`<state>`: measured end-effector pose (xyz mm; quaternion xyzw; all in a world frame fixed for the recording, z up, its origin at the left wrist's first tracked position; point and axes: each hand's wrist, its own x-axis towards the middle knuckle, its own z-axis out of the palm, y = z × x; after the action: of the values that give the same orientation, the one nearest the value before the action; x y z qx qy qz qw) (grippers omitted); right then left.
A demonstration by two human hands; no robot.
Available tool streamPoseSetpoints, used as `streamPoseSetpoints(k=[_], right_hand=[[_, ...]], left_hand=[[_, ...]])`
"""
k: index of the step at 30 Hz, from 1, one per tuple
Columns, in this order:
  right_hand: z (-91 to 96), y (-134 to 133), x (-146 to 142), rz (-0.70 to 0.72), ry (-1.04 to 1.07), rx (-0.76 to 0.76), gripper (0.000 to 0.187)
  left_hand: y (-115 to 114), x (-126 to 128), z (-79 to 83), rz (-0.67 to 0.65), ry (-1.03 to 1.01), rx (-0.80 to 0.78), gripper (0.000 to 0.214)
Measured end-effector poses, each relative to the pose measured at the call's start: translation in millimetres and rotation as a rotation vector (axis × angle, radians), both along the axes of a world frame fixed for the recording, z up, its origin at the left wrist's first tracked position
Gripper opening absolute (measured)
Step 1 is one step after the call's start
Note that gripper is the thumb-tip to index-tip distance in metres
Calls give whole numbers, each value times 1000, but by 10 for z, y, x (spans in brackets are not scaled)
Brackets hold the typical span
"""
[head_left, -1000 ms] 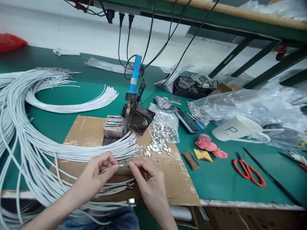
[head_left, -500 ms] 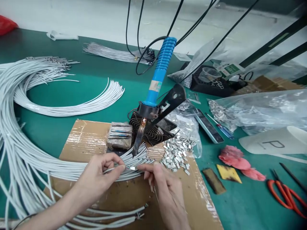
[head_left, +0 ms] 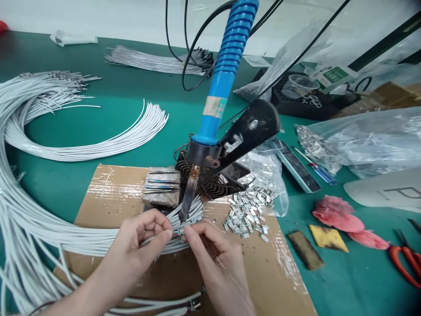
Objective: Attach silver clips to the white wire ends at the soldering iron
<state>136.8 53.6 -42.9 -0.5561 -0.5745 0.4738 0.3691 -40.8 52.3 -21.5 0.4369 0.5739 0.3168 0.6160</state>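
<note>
My left hand (head_left: 141, 241) pinches a white cable near its end, where a small silver metal connector (head_left: 178, 231) sits. The thumb and forefinger of my right hand (head_left: 219, 256) are closed at the connector's right end, partly hiding it. A thin wire (head_left: 219, 261), which looks like solder, runs across my right palm. Just above the connector is the dark tip of a blue-handled soldering iron (head_left: 213, 105), held pointing down in a black stand (head_left: 250, 127). Behind my fingers lies a bundle of white cables (head_left: 95, 239) on cardboard (head_left: 108, 188).
Loose metal connectors (head_left: 246, 213) are heaped right of a block with metal rods (head_left: 162, 186) and a black fan (head_left: 213, 184). Further right lie a phone (head_left: 299, 166), a screwdriver (head_left: 319, 171), a yellow sponge (head_left: 328, 238), pink cloth (head_left: 342, 215) and red-handled pliers (head_left: 404, 259). More cables (head_left: 108, 147) curve leftward.
My right thumb and forefinger have come together at the connector, where earlier only a forefinger pointed at it. My left hand keeps its pinch. The camera view has moved closer.
</note>
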Motion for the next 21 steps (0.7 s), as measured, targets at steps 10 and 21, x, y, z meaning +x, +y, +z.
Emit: streamPoseSetpoints(k=[10, 21], right_hand=[[91, -5, -106, -114, 155, -139, 35], [182, 11, -165, -169, 172, -210, 35]], left_hand=[[2, -5, 9, 42, -121, -45, 34], [23, 20, 72, 118, -172, -85, 34]])
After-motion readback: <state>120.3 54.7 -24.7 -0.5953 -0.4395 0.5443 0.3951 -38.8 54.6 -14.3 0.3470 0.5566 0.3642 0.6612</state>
